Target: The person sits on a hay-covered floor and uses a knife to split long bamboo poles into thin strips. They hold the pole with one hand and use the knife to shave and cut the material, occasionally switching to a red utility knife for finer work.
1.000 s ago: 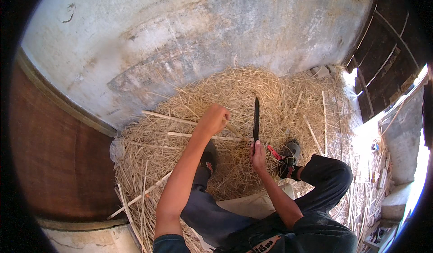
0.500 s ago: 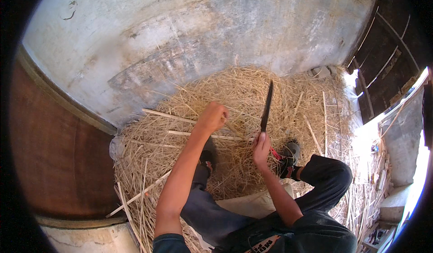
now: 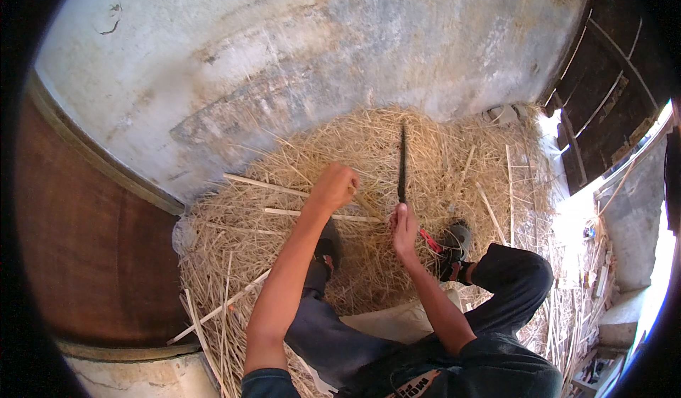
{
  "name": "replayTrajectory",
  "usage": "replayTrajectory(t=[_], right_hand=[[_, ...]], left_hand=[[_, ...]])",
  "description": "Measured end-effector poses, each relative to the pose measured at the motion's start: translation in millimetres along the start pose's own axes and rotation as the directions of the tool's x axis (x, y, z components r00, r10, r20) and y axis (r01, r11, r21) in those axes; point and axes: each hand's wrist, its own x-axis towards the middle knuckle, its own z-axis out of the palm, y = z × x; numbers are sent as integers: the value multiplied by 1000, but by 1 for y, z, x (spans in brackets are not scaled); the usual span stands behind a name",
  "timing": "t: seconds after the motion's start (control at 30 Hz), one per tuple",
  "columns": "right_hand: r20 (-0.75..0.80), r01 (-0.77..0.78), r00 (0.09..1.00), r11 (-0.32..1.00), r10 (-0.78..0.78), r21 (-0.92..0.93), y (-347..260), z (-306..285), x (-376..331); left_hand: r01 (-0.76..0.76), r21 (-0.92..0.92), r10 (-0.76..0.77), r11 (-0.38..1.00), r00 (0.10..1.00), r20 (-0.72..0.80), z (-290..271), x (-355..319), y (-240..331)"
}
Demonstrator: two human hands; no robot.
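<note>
My right hand (image 3: 403, 229) is closed round the handle end of a long dark-bladed knife (image 3: 403, 160), its blade pointing up and away. A red piece (image 3: 429, 240) shows just below that hand, near my right shoe; whether it belongs to the knife I cannot tell. My left hand (image 3: 336, 186) is closed, a little left of the knife. A thin straw-coloured strip (image 3: 367, 203) seems to run from its fingers toward my right hand, partly lost against the straw. Behind the hands lies a pale flat stick (image 3: 323, 216).
Loose straw and shavings (image 3: 369, 132) heap between my feet and up to a stained wall (image 3: 298, 50). More pale sticks (image 3: 262, 181) lie at the left, beside a brown panel (image 3: 99, 235). My right shoe (image 3: 456, 245) rests in the straw. A dark slatted panel (image 3: 603, 79) stands at the right.
The knife has swung left and now points nearly straight up. My right hand has shifted slightly left and away from me, while my left hand has hardly moved.
</note>
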Motion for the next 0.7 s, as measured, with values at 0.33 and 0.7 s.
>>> replayTrajectory(t=[0.33,0.7], right_hand=[[235,-16,956,828,177,-560,150,-45,-31],[73,-339,940,939,334,61,160,-31,-25]], left_hand=[[38,-61,-35,997,998,53,-6,1,2],[13,-911,-296,411,947,-120,21,21,46]])
